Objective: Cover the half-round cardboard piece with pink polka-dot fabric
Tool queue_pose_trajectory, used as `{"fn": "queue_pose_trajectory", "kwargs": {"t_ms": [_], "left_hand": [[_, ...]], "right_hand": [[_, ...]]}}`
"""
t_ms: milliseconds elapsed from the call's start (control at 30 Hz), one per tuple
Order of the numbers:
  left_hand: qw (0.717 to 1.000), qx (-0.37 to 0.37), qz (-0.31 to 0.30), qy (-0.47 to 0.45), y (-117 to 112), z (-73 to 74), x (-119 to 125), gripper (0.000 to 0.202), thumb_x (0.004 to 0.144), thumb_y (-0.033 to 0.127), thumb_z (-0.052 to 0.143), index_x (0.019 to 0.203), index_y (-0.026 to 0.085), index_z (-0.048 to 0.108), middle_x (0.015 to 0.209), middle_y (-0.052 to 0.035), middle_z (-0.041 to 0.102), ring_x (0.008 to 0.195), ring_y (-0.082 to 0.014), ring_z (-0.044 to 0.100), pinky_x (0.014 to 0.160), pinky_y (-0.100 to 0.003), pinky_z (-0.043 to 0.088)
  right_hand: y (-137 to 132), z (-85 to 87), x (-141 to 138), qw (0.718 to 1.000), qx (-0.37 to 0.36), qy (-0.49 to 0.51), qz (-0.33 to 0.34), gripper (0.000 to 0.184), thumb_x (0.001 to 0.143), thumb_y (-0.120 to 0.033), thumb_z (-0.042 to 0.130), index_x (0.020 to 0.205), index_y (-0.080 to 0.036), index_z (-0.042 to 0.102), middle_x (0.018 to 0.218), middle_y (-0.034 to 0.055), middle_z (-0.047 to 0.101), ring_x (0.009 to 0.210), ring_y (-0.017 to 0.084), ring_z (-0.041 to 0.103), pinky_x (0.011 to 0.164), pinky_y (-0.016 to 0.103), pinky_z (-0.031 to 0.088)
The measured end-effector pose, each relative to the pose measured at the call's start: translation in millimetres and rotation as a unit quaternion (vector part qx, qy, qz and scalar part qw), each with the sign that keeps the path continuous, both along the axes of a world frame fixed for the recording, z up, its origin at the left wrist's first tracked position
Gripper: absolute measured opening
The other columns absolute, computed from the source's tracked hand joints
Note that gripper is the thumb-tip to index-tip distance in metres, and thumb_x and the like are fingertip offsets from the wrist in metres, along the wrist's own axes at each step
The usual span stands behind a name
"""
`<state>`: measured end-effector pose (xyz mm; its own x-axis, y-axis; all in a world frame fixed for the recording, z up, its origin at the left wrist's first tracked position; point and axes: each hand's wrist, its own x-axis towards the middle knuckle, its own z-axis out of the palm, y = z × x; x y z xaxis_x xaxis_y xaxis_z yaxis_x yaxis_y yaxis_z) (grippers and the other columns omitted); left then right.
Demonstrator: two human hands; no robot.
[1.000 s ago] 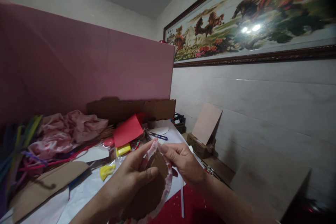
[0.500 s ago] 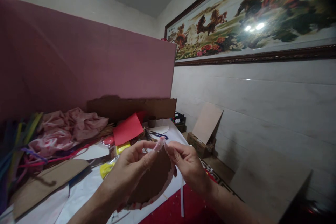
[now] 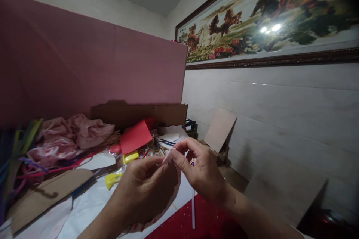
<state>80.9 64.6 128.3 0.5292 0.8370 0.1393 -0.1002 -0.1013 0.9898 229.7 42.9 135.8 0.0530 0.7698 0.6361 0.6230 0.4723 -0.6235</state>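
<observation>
Between my hands is a rounded brown cardboard piece [image 3: 169, 185] with pale pink fabric [image 3: 168, 156] folded over its rim. My left hand [image 3: 140, 181] grips its left side, thumb and forefinger pinching the fabric at the top edge. The thumb and forefinger of my right hand [image 3: 203, 168] close on the same top edge, right beside the left fingertips. A small white and purple patterned bit [image 3: 192, 162] shows inside the curl of the right hand. My left hand hides much of the cardboard's lower left.
A translucent stick [image 3: 193, 209] lies on the table across white paper and a red surface [image 3: 202, 216]. Red paper [image 3: 136, 135], yellow packets [image 3: 113, 180], scissors [image 3: 161, 150], crumpled pink fabric [image 3: 75, 134] and cut cardboard [image 3: 53, 194] crowd the left and back. A pink board [image 3: 112, 63] stands behind.
My right hand has rolled over and moved slightly up, its fingers now curling over the top edge. My left hand has turned, covering more of the cardboard.
</observation>
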Motion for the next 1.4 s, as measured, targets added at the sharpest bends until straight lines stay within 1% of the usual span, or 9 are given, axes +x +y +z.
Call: {"fn": "queue_pose_trajectory", "kwargs": {"t_ms": [200, 400, 600, 700, 800, 933, 1033, 1167, 1400], "left_hand": [[0.999, 0.028, 0.0, 0.036, 2, -1.1, -4, 0.035, 0.08, 0.047, 0.059, 0.081, 0.014, 0.071, 0.048, 0.0018, 0.053, 0.037, -0.0087, 0.04, 0.036, -0.022, 0.028], [0.999, 0.043, 0.014, -0.011, 5, -0.8, -5, 0.029, 0.076, 0.042, 0.065, 0.081, 0.014, 0.073, 0.06, -0.0043, 0.066, 0.055, -0.0165, 0.058, 0.046, -0.025, 0.041], [0.999, -0.002, 0.009, -0.049, 3, -0.2, -7, 0.022, 0.074, 0.037, 0.068, 0.08, 0.017, 0.073, 0.066, -0.0038, 0.069, 0.058, -0.0163, 0.06, 0.05, -0.025, 0.043], [0.999, -0.026, 0.011, -0.033, 1, 1.5, -8, 0.021, 0.076, 0.037, 0.066, 0.082, 0.018, 0.073, 0.063, -0.0023, 0.068, 0.052, -0.0132, 0.056, 0.047, -0.023, 0.04], [1.0, 0.001, 0.017, -0.018, 0, 0.6, -8, 0.023, 0.077, 0.038, 0.065, 0.085, 0.018, 0.074, 0.063, -0.0029, 0.068, 0.053, -0.0145, 0.057, 0.046, -0.024, 0.04], [0.997, 0.064, 0.038, 0.002, 1, -1.4, -6, 0.028, 0.078, 0.041, 0.063, 0.083, 0.016, 0.074, 0.064, -0.004, 0.068, 0.055, -0.0162, 0.058, 0.047, -0.025, 0.041], [0.996, 0.08, 0.041, 0.013, 1, -0.9, -5, 0.03, 0.078, 0.042, 0.062, 0.084, 0.015, 0.074, 0.064, -0.0046, 0.068, 0.056, -0.0172, 0.059, 0.049, -0.025, 0.043], [0.995, 0.093, 0.033, 0.005, 3, -4.9, -7, 0.029, 0.08, 0.04, 0.061, 0.087, 0.015, 0.074, 0.068, -0.0051, 0.07, 0.062, -0.0186, 0.061, 0.052, -0.026, 0.044], [0.994, 0.104, 0.007, -0.014, 8, -17.1, -10, 0.026, 0.084, 0.035, 0.058, 0.092, 0.015, 0.072, 0.077, -0.0065, 0.071, 0.067, -0.0187, 0.062, 0.054, -0.026, 0.044]], "right_hand": [[1, -5.9, -2, 0.996, 0.084, -0.028, 0.034, 0.014, 0.087, -0.014, 0.056, 0.076, -0.018, 0.064, 0.074, 0.0008, 0.059, 0.068, 0.013, 0.055, 0.06, 0.026, 0.043], [-1, -13.4, -3, 0.984, 0.151, -0.067, 0.065, 0.014, 0.085, -0.007, 0.056, 0.089, -0.017, 0.066, 0.082, 0.005, 0.06, 0.077, 0.017, 0.058, 0.069, 0.031, 0.048], [-7, -15.6, -6, 0.976, 0.203, -0.072, 0.04, 0.014, 0.081, -0.007, 0.058, 0.085, -0.02, 0.058, 0.082, 0.0034, 0.06, 0.077, 0.017, 0.058, 0.067, 0.031, 0.049], [-9, -15.1, -5, 0.978, 0.199, -0.057, -0.02, 0.021, 0.078, -0.018, 0.063, 0.097, -0.02, 0.053, 0.089, 0.0045, 0.058, 0.072, 0.017, 0.056, 0.06, 0.03, 0.047], [-6, -13.5, -6, 0.987, 0.142, -0.029, -0.067, 0.029, 0.08, -0.028, 0.064, 0.105, -0.018, 0.051, 0.089, 0.0058, 0.057, 0.069, 0.017, 0.054, 0.057, 0.03, 0.046], [2, -13.5, -6, 0.993, 0.111, -0.037, -0.031, 0.004, 0.087, -0.023, 0.057, 0.088, -0.019, 0.058, 0.082, 0.0026, 0.058, 0.07, 0.015, 0.054, 0.062, 0.029, 0.045], [5, -17.0, -6, 0.989, 0.14, -0.048, 0.0, 0.011, 0.088, -0.015, 0.053, 0.079, -0.019, 0.058, 0.077, 0.0017, 0.057, 0.069, 0.014, 0.054, 0.061, 0.028, 0.044], [5, -22.8, -3, 0.978, 0.186, -0.088, 0.018, 0.009, 0.086, -0.009, 0.054, 0.087, -0.016, 0.059, 0.082, 0.0046, 0.06, 0.076, 0.016, 0.056, 0.067, 0.031, 0.046], [4, -26.3, -5, 0.967, 0.206, -0.15, 0.01, 0.011, 0.087, -0.007, 0.051, 0.091, -0.014, 0.058, 0.085, 0.0084, 0.062, 0.081, 0.02, 0.058, 0.071, 0.035, 0.049]]}}
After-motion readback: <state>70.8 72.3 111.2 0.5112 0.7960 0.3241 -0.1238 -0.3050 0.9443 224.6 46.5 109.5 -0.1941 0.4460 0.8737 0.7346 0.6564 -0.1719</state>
